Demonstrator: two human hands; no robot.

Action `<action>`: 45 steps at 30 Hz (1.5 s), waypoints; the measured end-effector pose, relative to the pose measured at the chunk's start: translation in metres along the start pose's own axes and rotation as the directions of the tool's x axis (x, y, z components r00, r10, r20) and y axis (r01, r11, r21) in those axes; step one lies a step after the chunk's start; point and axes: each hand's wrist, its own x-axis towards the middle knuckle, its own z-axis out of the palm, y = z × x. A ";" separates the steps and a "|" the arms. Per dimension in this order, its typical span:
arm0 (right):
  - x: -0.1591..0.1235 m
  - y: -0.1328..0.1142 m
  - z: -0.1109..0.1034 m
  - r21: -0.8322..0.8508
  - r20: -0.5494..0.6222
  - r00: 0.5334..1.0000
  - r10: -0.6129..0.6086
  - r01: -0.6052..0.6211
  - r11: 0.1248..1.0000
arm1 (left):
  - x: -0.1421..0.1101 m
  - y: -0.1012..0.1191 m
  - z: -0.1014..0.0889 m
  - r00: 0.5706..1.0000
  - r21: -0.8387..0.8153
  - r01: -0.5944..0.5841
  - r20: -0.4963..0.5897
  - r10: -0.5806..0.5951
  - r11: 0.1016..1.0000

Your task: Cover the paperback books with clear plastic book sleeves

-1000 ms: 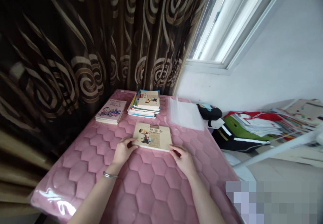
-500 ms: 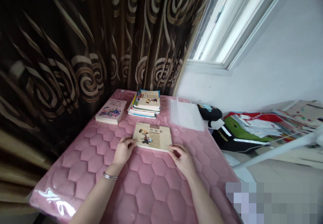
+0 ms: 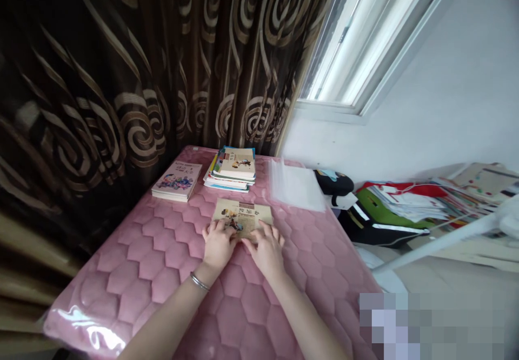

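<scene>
A: Where do we have the book (image 3: pixel 246 214)?
B: It lies cover up around the middle of the table (image 3: pixel 243 306), with our hands over its near part.
A: Are we gripping it?
B: We can't tell. Our left hand (image 3: pixel 219 244) and right hand (image 3: pixel 267 249) have their fingers bent over the cover, thumbs turned toward each other by the near edge. They could be pinching it or only pressing down.
A: Which step are we in?
B: Steadying or adjusting this one book with both hands, we'd judge.
A: And what would the next move call for?
B: To shift it, a sure hold at the edges, we think, and even effort from both sides so it doesn't twist.
A: What surrounds it?
B: Just beyond, on the far side, a mixed stack of books (image 3: pixel 238 162); far left, a lower pile of books (image 3: pixel 177 180); far right, whitish, see-through sheets (image 3: pixel 300 187). Past those hangs the curtain (image 3: pixel 211 52).
</scene>
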 end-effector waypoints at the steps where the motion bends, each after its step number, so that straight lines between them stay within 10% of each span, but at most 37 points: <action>1: 0.000 0.001 -0.001 0.001 0.001 1.000 0.008 -0.008 1.000 | 0.000 -0.002 0.000 1.000 0.001 0.011 -0.005 -0.011 1.000; 10: -0.011 0.058 -0.006 0.133 -0.007 0.998 0.069 -0.068 0.989 | 0.001 -0.051 -0.027 0.979 -0.034 0.200 0.030 -0.199 0.979; 24: -0.018 0.084 0.000 0.359 -0.009 1.000 0.009 -0.005 0.933 | 0.000 -0.076 -0.026 0.986 -0.204 0.160 0.073 -0.148 0.966; 33: -0.016 0.074 -0.005 0.242 0.016 0.998 0.061 -0.063 0.968 | -0.004 -0.063 -0.029 0.989 -0.040 0.146 0.045 -0.144 0.989; 45: 0.002 -0.006 -0.001 -0.078 0.149 0.981 0.128 -0.117 0.990 | -0.003 0.007 -0.006 0.990 0.143 0.137 -0.001 -0.138 0.980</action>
